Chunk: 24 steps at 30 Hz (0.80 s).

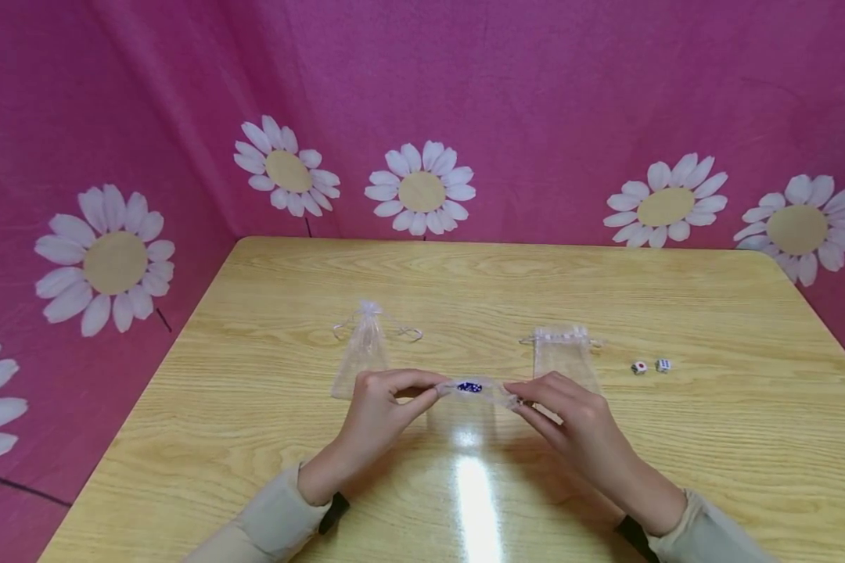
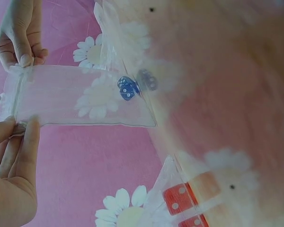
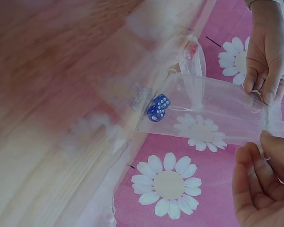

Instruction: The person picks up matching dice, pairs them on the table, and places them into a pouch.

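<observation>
Both hands hold up a sheer white drawstring bag (image 1: pixel 466 418) between them, by opposite sides of its top. My left hand (image 1: pixel 383 414) pinches one side between thumb and fingers, and my right hand (image 1: pixel 570 410) pinches the other. Blue dice with white dots (image 2: pixel 127 88) lie at the bottom of this bag, seen through the fabric in both wrist views. Left of it, a second sheer bag (image 1: pixel 364 348) stands with its neck gathered and its strings spread out. Red dice (image 2: pixel 178 198) show inside that bag in the left wrist view.
Behind my right hand stands a third sheer bag (image 1: pixel 562 356) with a wide, ungathered top. Two white dice (image 1: pixel 639 367) lie to its right on the wooden table (image 1: pixel 253 438). A pink flowered cloth (image 1: pixel 521 94) hangs along the back and left.
</observation>
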Tool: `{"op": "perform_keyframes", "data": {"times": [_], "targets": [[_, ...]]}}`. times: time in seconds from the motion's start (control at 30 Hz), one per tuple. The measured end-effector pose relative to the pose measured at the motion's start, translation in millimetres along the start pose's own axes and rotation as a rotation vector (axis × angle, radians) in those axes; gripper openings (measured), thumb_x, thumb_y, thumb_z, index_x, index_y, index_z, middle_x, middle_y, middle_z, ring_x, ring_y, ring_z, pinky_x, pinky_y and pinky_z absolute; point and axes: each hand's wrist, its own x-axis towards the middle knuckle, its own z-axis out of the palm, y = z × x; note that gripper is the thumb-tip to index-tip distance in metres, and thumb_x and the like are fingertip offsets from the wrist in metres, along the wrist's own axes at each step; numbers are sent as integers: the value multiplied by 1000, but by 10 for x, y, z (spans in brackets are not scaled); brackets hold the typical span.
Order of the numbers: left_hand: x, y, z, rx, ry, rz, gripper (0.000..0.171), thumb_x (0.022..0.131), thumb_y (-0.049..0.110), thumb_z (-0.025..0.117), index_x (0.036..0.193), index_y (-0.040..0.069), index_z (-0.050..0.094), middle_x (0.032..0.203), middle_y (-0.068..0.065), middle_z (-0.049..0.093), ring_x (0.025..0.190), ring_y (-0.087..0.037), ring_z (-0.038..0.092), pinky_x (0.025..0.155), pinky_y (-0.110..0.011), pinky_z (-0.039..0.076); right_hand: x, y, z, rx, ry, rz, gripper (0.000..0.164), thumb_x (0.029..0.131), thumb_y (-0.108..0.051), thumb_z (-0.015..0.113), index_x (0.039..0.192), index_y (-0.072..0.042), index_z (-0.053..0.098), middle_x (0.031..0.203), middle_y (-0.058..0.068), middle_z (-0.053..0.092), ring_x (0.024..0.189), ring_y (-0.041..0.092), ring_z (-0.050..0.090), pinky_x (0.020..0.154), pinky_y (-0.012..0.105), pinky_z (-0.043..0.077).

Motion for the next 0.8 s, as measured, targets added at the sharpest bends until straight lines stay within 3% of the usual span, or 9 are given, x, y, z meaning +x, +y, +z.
{"op": "perform_keyframes", "data": {"times": [0.27, 0.5, 0.8], "targets": [[-14, -32, -34, 11, 11, 12, 12, 87, 3, 70, 97, 2, 77, 94, -11, 78, 86, -21, 75, 74, -21, 61, 29, 14, -24, -22, 47, -27, 40, 100, -36, 51, 85, -8, 74, 81, 1, 75, 74, 12, 68, 74, 9, 55], [-9, -26, -89, 31, 31, 27, 13, 85, 2, 71, 96, 1, 77, 94, -12, 77, 84, -22, 76, 67, -22, 60, 70, 10, -54, -35, 107, -89, 37, 100, -33, 52, 83, -8, 73, 77, 0, 72, 69, 10, 65, 67, 11, 54], [28, -66, -128, 143, 107, 83, 5, 79, 4, 78, 83, 1, 78, 79, -11, 77, 65, -16, 73, 58, -14, 55, 99, 11, -48, -48, 168, -137, 37, 101, -33, 51, 83, -8, 72, 76, -2, 71, 67, 7, 62, 64, 12, 53]]}}
